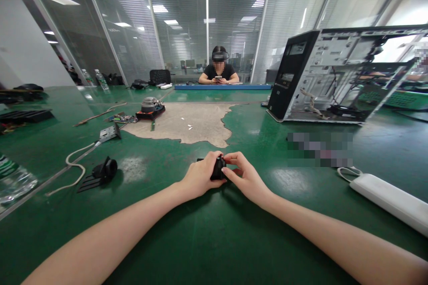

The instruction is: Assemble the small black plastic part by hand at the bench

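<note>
My left hand (pixel 201 173) is wrapped round a small black part (pixel 218 169), just above the green table (pixel 187 240). Its exact kind is hard to make out, since the fingers cover much of it. From the other side, the thumb and fingertips of my right hand (pixel 245 178) grip the part's right end. A black plastic piece with a round collar and a slatted base (pixel 104 169) lies on the table to the left of my hands.
An opened computer case (pixel 294 75) stands at the right, beyond a white power strip (pixel 391 198). A copper-and-black cooler (pixel 151 107) and a metal bracket (pixel 109 132) lie at the left, near a water bottle (pixel 15 178). Across the table sits a person (pixel 219 69) holding a phone.
</note>
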Available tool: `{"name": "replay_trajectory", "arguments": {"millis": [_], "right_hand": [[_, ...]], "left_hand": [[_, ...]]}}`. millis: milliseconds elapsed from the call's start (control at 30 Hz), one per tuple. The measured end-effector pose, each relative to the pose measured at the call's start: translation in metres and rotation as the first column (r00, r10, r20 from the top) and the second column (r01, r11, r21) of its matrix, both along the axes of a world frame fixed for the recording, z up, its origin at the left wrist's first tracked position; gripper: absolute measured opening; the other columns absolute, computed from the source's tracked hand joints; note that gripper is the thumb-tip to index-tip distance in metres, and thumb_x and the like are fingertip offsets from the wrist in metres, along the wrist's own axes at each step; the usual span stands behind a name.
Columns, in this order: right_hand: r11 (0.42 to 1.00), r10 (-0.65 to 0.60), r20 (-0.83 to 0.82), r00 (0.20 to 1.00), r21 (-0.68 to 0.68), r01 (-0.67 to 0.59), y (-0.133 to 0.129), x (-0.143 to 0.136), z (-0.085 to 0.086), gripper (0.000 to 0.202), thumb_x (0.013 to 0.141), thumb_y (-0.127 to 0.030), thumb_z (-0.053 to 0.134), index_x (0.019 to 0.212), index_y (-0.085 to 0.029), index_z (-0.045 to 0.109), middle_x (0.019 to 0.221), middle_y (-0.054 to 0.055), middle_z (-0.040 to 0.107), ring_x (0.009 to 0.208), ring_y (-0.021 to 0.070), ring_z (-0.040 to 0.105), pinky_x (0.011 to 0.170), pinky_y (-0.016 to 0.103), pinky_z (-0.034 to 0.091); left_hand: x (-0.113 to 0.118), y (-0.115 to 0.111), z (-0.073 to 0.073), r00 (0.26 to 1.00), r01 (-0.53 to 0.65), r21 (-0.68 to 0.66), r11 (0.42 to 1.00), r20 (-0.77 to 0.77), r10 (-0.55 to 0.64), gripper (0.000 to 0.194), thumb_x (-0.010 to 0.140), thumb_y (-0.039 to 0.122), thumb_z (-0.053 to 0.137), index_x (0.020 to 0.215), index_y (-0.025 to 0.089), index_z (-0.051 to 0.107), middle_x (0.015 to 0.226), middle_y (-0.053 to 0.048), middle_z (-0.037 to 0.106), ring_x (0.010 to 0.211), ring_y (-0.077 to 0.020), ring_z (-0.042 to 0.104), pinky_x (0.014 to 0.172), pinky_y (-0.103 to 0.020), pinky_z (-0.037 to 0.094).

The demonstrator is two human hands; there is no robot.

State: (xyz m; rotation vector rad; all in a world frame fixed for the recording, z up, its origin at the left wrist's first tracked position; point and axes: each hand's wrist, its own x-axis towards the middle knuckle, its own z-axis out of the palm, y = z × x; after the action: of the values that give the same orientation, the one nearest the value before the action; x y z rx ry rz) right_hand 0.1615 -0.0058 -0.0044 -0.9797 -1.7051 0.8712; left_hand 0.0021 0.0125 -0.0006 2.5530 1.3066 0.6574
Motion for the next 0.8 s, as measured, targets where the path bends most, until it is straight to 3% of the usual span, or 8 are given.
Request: {"name": "replay_trajectory", "arguments": {"millis": [200, 433, 600, 700, 800], "right_hand": [[0.988, 0.074, -0.025, 0.997, -0.137, -0.077, 0.0012, -0.0001, -0.0002, 0.019, 0.076, -0.023, 0.051, 0.095, -0.02, 0.047, 0.092, 0.003, 0.054, 0.083, 0.0152, 0.056, 0.065, 0.028, 0.05], [0.998, -0.003, 0.005, 1.0, 0.062, 0.002, 0.0021, 0.0024, 0.0017, 0.007, 0.076, -0.023, 0.051, 0.081, -0.02, 0.055, 0.095, 0.003, 0.052, 0.093, 0.0161, 0.053, 0.069, 0.026, 0.048], [0.997, 0.017, -0.064, 0.998, -0.08, -0.022, 0.0053, 0.0016, -0.0023, 0.02, 0.076, -0.024, 0.052, 0.096, -0.021, 0.048, 0.095, 0.004, 0.054, 0.088, 0.015, 0.055, 0.066, 0.026, 0.05], [0.985, 0.039, -0.043, 0.998, -0.167, -0.046, 0.0052, 0.0017, -0.0021, 0.02, 0.077, -0.026, 0.051, 0.096, -0.02, 0.048, 0.089, 0.003, 0.056, 0.073, 0.0124, 0.057, 0.062, 0.026, 0.05], [0.985, 0.069, -0.051, 0.996, -0.158, -0.076, 0.0039, 0.002, -0.0005, 0.015, 0.076, -0.026, 0.051, 0.091, -0.02, 0.049, 0.087, 0.001, 0.056, 0.075, 0.0127, 0.057, 0.063, 0.026, 0.05]], "left_hand": [[0.0002, 0.0001, 0.0001, 1.0, -0.008, -0.004, 1.0, -0.01, 0.008, 0.061, 0.068, 0.037, 0.059, 0.117, 0.024, 0.027, 0.112, -0.005, 0.05, 0.09, -0.0237, 0.057, 0.072, -0.034, 0.045], [0.0002, -0.0005, 0.0004, 1.0, -0.014, -0.007, 1.0, -0.001, 0.014, 0.062, 0.067, 0.041, 0.06, 0.117, 0.024, 0.027, 0.112, -0.004, 0.05, 0.09, -0.0247, 0.057, 0.071, -0.034, 0.045], [0.0007, -0.0011, 0.0015, 1.0, -0.004, -0.02, 1.0, 0.003, 0.004, 0.061, 0.068, 0.039, 0.059, 0.117, 0.024, 0.027, 0.111, -0.005, 0.05, 0.09, -0.0239, 0.057, 0.071, -0.034, 0.045], [0.0014, -0.0009, 0.0017, 1.0, -0.01, -0.029, 1.0, 0.008, 0.01, 0.061, 0.068, 0.038, 0.06, 0.118, 0.024, 0.027, 0.11, -0.005, 0.05, 0.09, -0.0236, 0.057, 0.072, -0.033, 0.044], [0.0013, -0.0009, 0.0016, 1.0, -0.012, -0.032, 0.999, 0.006, 0.012, 0.061, 0.067, 0.038, 0.06, 0.118, 0.025, 0.027, 0.111, -0.005, 0.05, 0.089, -0.0235, 0.057, 0.071, -0.033, 0.044]]}}
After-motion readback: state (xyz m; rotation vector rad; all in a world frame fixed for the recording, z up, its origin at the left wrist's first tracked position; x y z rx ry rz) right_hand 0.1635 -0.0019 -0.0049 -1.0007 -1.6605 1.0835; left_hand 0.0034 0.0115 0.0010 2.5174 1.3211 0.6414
